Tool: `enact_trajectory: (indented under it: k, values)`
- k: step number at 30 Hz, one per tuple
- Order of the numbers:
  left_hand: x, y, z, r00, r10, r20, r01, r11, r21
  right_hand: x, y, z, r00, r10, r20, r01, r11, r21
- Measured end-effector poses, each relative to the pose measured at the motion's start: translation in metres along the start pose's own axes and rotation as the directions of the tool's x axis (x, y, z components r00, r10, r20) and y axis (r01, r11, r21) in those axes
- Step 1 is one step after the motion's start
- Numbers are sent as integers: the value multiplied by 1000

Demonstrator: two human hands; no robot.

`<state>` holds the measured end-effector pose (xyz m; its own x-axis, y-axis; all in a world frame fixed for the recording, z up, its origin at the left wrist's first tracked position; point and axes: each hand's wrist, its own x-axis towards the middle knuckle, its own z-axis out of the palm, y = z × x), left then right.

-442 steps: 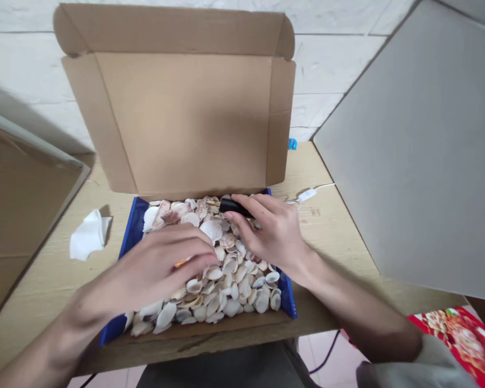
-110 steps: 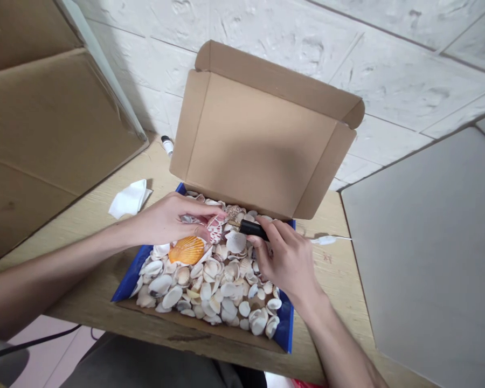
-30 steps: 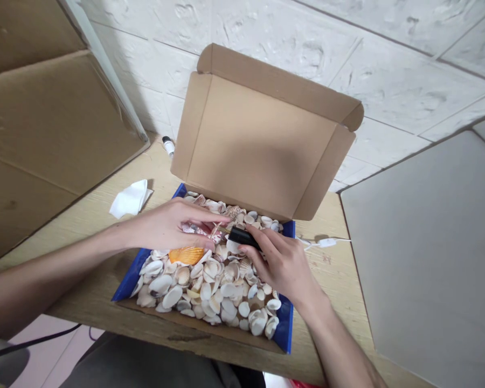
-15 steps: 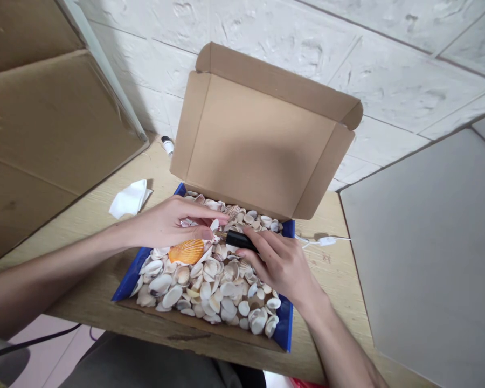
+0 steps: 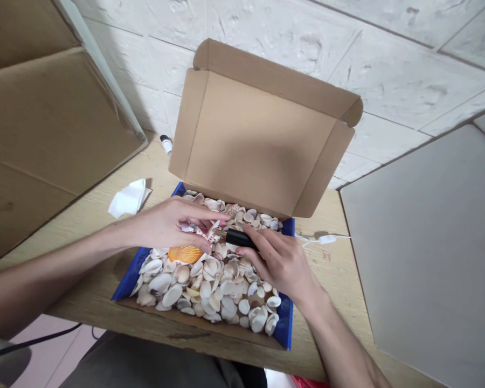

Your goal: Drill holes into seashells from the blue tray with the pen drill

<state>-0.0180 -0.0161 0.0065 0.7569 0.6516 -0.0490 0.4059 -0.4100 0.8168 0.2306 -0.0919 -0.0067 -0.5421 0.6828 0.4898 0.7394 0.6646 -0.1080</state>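
My left hand (image 5: 181, 222) reaches in over a blue-sided cardboard box (image 5: 285, 323) filled with seashells (image 5: 226, 291). A small pale shell (image 5: 213, 229) stands edge-on between its thumb and outstretched fingers, seemingly held by its edges. My right hand (image 5: 277, 258) is closed around a slim black-handled tool (image 5: 240, 238) with a brass-coloured collar. The tool points left, its front end close to the pale shell; its tip is hard to make out. Just below my left thumb lies a large orange scallop shell (image 5: 185, 254), with a purple-marked shell partly hidden behind my fingers.
The box's open cardboard lid (image 5: 258, 134) leans near the white brick wall (image 5: 388, 75). On the wooden table (image 5: 331, 285) are a folded white tissue (image 5: 129, 198), a small black-capped bottle (image 5: 166, 144) and a white cable switch (image 5: 328, 239). Large cardboard (image 5: 44, 124) stands left, a grey panel (image 5: 432, 237) right.
My left thumb has shifted slightly down, away from the fingers, and the pale shell between them has turned a little. My right hand and the black-handled tool have barely moved.
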Motion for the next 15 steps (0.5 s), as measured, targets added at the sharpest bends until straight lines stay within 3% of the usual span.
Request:
enact_trajectory:
  k: [10, 15]
  values:
    - [0, 1, 1, 1000, 19, 8, -19, 1000, -13, 0, 0, 0, 1000, 8, 1, -8, 1000, 30]
    - [0, -4, 1, 996, 89, 28, -89, 996, -15, 0, 0, -2, 1000, 7, 11, -7, 999, 34]
